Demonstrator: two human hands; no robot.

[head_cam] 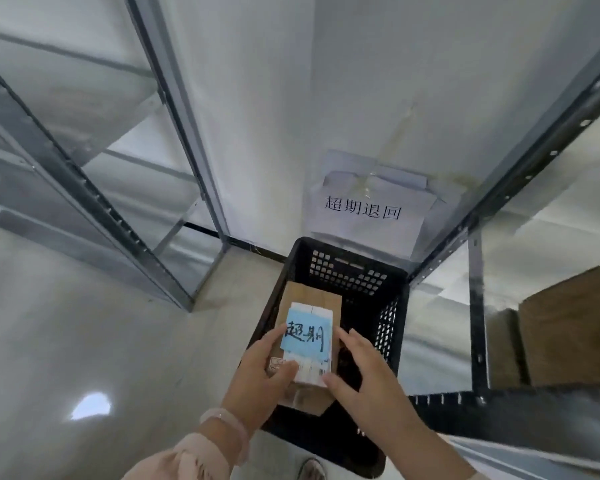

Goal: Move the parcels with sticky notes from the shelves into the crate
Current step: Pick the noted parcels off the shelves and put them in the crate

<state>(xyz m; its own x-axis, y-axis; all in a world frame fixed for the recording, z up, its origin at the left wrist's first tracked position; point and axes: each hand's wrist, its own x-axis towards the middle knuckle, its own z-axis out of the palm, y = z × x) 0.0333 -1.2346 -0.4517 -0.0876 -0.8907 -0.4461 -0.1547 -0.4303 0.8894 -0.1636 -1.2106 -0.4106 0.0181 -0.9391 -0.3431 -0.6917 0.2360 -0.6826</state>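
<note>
Left hand (260,370) at nine o'clock, right hand (362,374) at three, fingers (351,336) curled, gripping the parcel (300,294) over the crate (347,249).

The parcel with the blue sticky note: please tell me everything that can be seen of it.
The parcel is a flat brown cardboard box, closed, with a white label on top. A light-blue sticky note with black handwritten characters covers part of the label. It is held over the opening of the black crate, long side pointing away. The left hand holds its left edge, the right hand its right edge.
</note>
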